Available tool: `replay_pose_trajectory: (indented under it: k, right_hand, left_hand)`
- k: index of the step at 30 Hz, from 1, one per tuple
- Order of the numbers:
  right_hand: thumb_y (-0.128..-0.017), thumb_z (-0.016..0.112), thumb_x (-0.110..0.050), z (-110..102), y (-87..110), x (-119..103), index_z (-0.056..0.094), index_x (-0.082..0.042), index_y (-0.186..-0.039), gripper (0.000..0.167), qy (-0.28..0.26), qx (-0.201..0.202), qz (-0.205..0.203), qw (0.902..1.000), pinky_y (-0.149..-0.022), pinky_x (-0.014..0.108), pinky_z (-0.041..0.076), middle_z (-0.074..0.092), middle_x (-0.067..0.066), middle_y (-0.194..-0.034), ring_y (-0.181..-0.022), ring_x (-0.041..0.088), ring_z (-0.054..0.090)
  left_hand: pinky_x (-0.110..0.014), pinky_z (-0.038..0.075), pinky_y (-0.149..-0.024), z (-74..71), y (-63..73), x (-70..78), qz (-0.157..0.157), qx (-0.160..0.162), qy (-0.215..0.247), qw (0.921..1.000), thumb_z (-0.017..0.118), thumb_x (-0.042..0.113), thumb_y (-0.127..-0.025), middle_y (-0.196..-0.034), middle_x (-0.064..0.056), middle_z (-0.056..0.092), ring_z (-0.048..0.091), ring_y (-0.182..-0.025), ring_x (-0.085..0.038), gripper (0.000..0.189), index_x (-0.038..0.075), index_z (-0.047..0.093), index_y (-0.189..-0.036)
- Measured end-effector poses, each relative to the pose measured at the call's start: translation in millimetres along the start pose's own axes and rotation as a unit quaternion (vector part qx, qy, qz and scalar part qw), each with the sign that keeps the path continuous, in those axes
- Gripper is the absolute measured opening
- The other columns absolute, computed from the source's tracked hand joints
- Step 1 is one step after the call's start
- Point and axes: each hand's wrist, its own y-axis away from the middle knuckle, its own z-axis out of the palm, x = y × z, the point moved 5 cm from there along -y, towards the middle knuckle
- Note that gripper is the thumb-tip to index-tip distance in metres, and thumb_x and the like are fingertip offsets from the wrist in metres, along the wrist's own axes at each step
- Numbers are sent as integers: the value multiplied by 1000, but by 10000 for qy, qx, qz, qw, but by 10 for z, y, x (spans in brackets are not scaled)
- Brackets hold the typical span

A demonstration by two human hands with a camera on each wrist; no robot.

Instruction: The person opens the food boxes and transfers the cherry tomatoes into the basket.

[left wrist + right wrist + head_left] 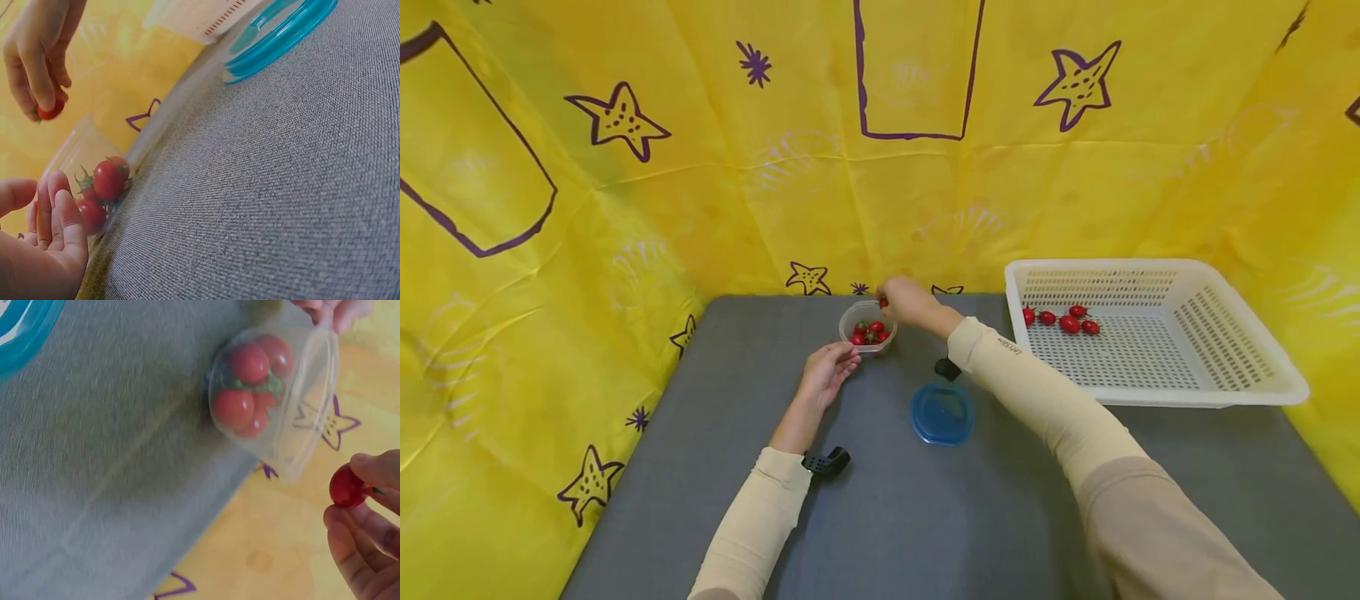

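Head view has me watching the right hand pinch a red tomato above the clear tub at one o'clock, while the left hand, apart from it, pinches the tub's seven o'clock edge.

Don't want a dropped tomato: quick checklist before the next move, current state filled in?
1. Right grip has the held tomato: ok, pinched between thumb and fingers.
2. Container upright on the table: ok.
3. Left grip at the container's rim: ok in place; firmness, cannot tell.
4. Held tomato inside the container: not ok, it's above the rim.
5. Room inside: ok, the contained tomatoes sit below the rim.
6. Blue lid out of the way: ok, on the table, apart from the container.
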Motion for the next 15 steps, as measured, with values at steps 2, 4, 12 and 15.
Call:
replay_pose_trajectory:
  k: [2, 4, 12, 15]
  right_hand:
    - [-89, 60, -4, -68, 14, 26, 67, 3, -116, 29, -45, 51, -23, 10000, -86, 37, 55, 70, 16, -113, -98, 27, 67]
    - [-89, 61, -3, -130, 30, 51, 68, 3, -115, 28, -73, 123, -77, 9999, -86, 37, 55, 71, 17, -111, -97, 27, 67]
    - [-88, 61, -3, -271, 87, 172, 69, 4, -107, 22, -191, 227, -383, 9988, -84, 39, 53, 71, 19, -103, -89, 28, 65]
    - [-89, 63, -5, -327, 115, 210, 69, 4, -107, 22, -259, 228, -459, 9984, -86, 40, 54, 71, 19, -104, -92, 29, 66]
  left_hand:
    - [-21, 54, -73, 0, -1, 8, -1, -10, -31, 10000, 57, 11, -97, -78, 3, 67, 65, -72, -9, 6, 6, 59, -98]
    - [-21, 54, -73, 0, -2, 15, -11, -19, -57, 10000, 57, 11, -97, -78, 3, 67, 64, -72, -8, 6, 6, 60, -98]
    - [-22, 54, -74, -5, -10, 8, -117, 8, -68, 9999, 59, 13, -97, -76, 3, 67, 65, -72, -9, 6, 7, 60, -96]
    - [-22, 54, -74, -7, -8, 8, -131, 20, -83, 9999, 58, 13, -97, -77, 3, 67, 65, -73, -9, 7, 7, 60, -97]
